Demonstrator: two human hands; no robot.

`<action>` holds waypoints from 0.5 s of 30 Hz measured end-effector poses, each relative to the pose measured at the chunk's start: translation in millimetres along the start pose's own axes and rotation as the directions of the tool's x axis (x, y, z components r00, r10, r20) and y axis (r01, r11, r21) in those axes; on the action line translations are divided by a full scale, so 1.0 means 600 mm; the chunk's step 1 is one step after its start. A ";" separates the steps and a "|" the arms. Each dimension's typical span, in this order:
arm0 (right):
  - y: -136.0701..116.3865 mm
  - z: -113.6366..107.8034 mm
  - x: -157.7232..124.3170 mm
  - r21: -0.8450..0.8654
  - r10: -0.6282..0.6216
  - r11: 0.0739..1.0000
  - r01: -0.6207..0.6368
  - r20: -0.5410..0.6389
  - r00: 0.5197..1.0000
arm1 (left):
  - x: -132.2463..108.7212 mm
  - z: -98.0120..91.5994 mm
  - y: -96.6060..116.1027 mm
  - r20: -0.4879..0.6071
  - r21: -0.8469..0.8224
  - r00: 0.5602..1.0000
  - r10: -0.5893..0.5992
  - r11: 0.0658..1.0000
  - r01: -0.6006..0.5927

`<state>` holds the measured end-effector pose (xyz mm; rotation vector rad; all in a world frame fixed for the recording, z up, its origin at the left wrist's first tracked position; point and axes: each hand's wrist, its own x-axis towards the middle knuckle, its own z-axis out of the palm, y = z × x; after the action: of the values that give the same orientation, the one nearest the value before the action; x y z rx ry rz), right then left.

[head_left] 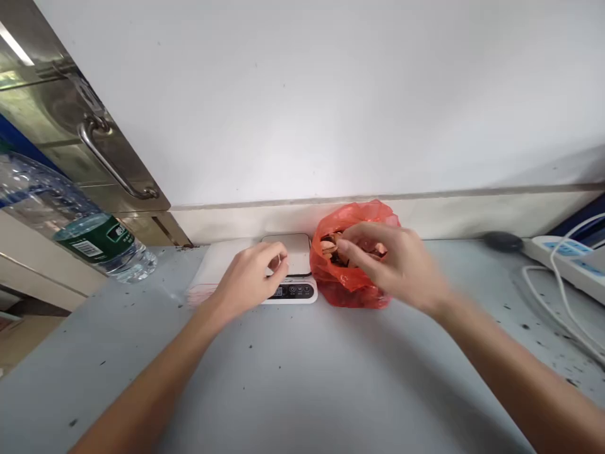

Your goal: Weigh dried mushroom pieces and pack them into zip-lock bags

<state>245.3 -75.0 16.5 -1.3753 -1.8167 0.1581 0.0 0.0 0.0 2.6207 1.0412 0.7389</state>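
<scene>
My left hand [253, 272] hovers over the front of a white digital kitchen scale [295, 258], its fingers curled and the thumb meeting the index finger. Whatever it may pinch is too small or hidden to tell. The scale's dark button panel [300, 290] shows partly beside that hand. To the right of the scale stands a red plastic bag [352, 293] with its mouth open. Inside lie brown, shell-like pieces [328, 246]. My right hand [397, 261] reaches over the bag's mouth, thumb and fingertips closed on a brown piece at the top of the pile.
A stack of white sheets or bags [215, 268] lies left of the scale. A clear bottle with a green label [97, 238] stands at the left. On the right are a power strip [571, 255], white cables [560, 302] and a black object [502, 241]. Behind rises a white wall [321, 107].
</scene>
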 end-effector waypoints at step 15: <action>0.042 0.075 -0.072 -0.508 -0.434 0.808 0.298 -0.171 0.885 | -0.079 0.000 -0.075 -0.132 0.365 0.975 0.176 0.924 -0.118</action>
<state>236.3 -85.2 -49.5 -1.2382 -1.9050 -0.6991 -55.4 0.1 -34.6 3.0182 1.1218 0.8836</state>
